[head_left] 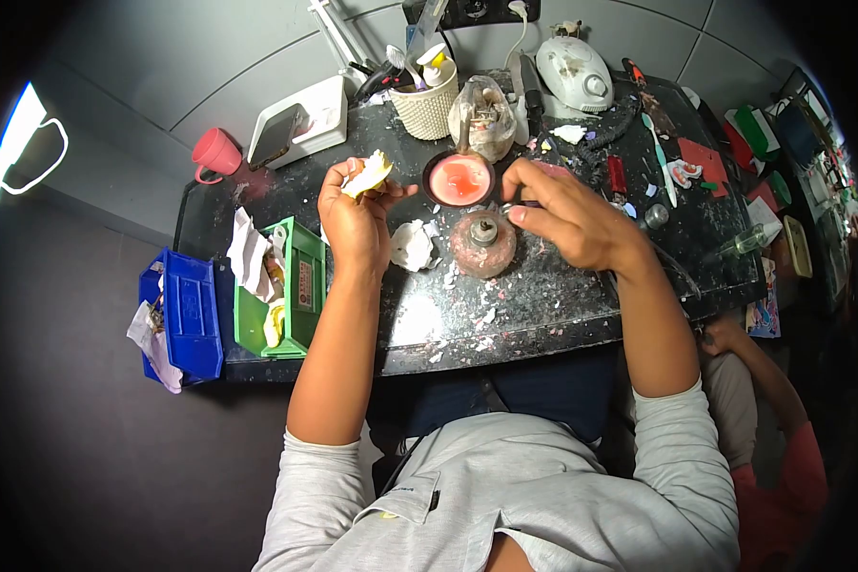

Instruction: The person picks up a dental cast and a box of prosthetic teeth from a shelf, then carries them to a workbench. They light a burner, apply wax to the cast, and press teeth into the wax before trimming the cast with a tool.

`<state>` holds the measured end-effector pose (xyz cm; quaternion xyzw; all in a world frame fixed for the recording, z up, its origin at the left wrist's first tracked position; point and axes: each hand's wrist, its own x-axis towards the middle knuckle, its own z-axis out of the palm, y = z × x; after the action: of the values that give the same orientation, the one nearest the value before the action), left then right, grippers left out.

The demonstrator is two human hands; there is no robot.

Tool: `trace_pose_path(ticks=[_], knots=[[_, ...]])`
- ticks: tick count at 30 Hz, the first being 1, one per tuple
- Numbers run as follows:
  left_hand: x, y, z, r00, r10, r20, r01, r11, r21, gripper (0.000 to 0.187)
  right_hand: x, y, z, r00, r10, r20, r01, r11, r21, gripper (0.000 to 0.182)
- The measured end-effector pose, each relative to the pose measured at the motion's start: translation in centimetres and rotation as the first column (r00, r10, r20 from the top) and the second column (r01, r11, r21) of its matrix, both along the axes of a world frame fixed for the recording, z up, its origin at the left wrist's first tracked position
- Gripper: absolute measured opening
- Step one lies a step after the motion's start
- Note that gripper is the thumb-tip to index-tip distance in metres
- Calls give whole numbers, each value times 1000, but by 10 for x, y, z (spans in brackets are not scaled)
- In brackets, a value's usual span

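Note:
My left hand (356, 227) is closed on a yellow and white dental cast (370, 175), held up over the bench. My right hand (582, 221) has its fingers curled beside the pan; a small shiny tip shows at the fingertips, but what it belongs to is hidden. Between the hands is a small dark pan (430, 194) with glossy pink melted wax (461, 179) in it. Just in front of the pan stands a round glass spirit lamp (483, 250) with a metal neck; no flame can be made out. A white plaster piece (413, 246) lies left of the lamp.
Green (305, 278) and blue bins (193, 315) with scraps stand at the left. Along the back are a pink mug (216, 153), white tray (329, 116), woven cup of tools (427, 112), bagged cast (496, 119) and white machine (574, 74). Another person's hand (725, 336) rests at right.

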<state>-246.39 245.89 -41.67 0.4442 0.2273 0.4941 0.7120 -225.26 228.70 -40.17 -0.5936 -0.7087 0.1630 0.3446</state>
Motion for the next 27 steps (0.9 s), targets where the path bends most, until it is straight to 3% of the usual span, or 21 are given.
trace_pose_path(ticks=[3,4,9,11,12,13,16,18,24,27], knots=[[-1,1,0,1000,7,3,-7,1000,-2,13,0,-8,16,999,-44,-20,42,993,-114,37],[-1,0,0,1000,6,4,-6,1000,0,13,-6,-11,32,996,-87,6,86,960,-265,43],[-3,4,-6,999,-17,40,15,999,31,23,-12,-6,21,982,-58,178,84,987,-138,47],[-1,4,-4,1000,20,12,-20,1000,11,22,-7,-3,19,989,-41,141,61,988,-140,36],[-2,9,-8,999,-8,32,7,1000,19,22,-7,-2,16,988,-52,143,56,998,-22,38],[-4,10,-10,999,-30,42,30,999,15,22,-8,-1,17,996,-57,72,61,997,-50,36],[-6,10,-10,999,-17,48,14,999,51,25,-11,-1,17,993,-69,98,77,994,-81,33],[-5,7,-8,999,-13,49,11,999,43,25,-11,0,11,992,-46,-120,50,998,33,29],[-4,4,-6,999,-29,33,27,998,50,24,-18,1,2,1000,-22,-12,23,996,83,25],[-4,4,-7,998,-42,47,40,998,45,24,-21,0,6,991,-37,-130,35,999,-16,20]])
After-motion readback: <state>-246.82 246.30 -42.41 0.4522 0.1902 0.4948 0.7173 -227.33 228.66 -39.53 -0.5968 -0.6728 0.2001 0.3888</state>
